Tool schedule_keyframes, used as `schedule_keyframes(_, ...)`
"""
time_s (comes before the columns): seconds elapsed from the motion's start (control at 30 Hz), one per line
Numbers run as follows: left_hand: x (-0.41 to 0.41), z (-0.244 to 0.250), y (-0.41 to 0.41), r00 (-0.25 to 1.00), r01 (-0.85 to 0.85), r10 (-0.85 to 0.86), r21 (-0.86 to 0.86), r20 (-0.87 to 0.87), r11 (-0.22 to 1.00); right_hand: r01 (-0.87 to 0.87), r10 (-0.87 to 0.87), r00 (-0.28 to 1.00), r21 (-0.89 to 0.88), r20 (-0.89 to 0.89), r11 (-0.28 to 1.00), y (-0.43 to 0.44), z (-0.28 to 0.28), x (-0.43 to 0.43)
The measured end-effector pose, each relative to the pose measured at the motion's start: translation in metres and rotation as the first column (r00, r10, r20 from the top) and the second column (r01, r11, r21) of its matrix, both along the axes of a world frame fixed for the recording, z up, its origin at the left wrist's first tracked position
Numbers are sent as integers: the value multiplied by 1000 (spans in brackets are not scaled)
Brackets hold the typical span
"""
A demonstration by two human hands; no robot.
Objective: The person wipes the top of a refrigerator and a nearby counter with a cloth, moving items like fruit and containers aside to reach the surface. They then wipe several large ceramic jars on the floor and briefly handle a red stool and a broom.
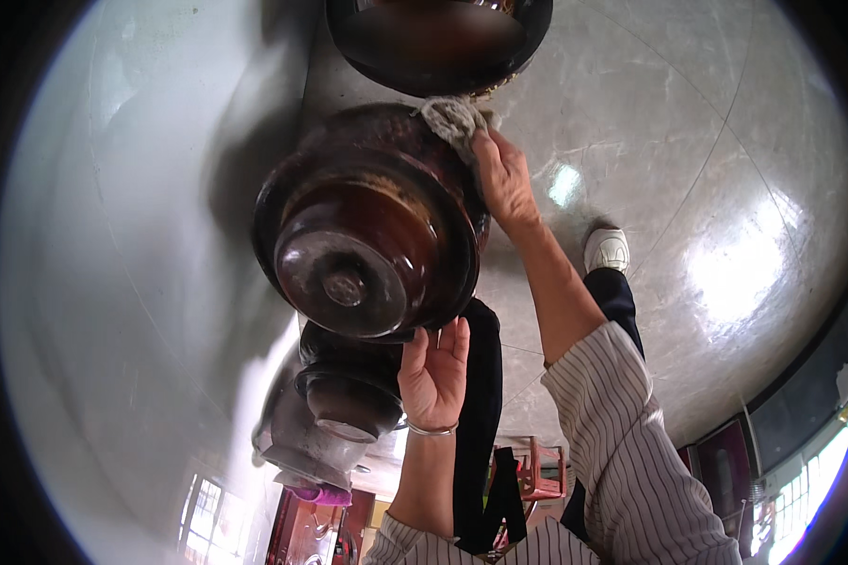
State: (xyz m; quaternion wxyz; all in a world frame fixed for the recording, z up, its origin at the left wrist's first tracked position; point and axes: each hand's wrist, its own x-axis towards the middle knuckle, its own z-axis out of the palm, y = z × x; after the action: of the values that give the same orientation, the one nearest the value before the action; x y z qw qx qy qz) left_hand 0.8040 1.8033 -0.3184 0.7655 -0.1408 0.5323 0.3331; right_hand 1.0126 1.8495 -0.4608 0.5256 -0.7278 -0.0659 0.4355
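Observation:
A large dark brown glazed earthenware jar (459,166) stands before me, with a flared rim and an upturned bowl-shaped lid (367,240) seated in it. My right hand (505,176) holds a crumpled grey cloth (452,120) against the jar's far right shoulder. Palm up, my left hand (434,378) has its fingertips at the near edge of the flared rim (466,282). Part of those fingertips is hidden by the rim. A metal bangle (431,429) circles the left wrist.
Another dark jar (438,42) stands just beyond. Nearer me are a smaller lidded jar (350,406) and a pink cloth (318,494). A pale wall (148,247) runs along the left. My shoe (606,248) is on the grey floor (678,141), and a red stool (543,470) stands behind.

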Motion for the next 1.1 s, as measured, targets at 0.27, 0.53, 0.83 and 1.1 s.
schedule_keyframes(0.27, 7, -1, -5, 934, 117, -91, 56, -345, 992, 203, -232, 951, -153, -204, 967, -68, -37, -58)
schedule_keyframes(0.53, 15, -2, -7, 958, 125, -91, 108, -272, 986, -370, 350, 890, 13, 292, 929, 1, -59, 32)
schedule_keyframes(0.83, 10, -7, -9, 940, 72, -34, 99, -338, 992, -473, 467, 879, 68, 93, 878, 44, 80, 16)
schedule_keyframes(1.1, 16, -3, -7, 942, 66, -34, 85, -334, 994, -320, 306, 940, 88, 149, 943, 39, -17, 31)
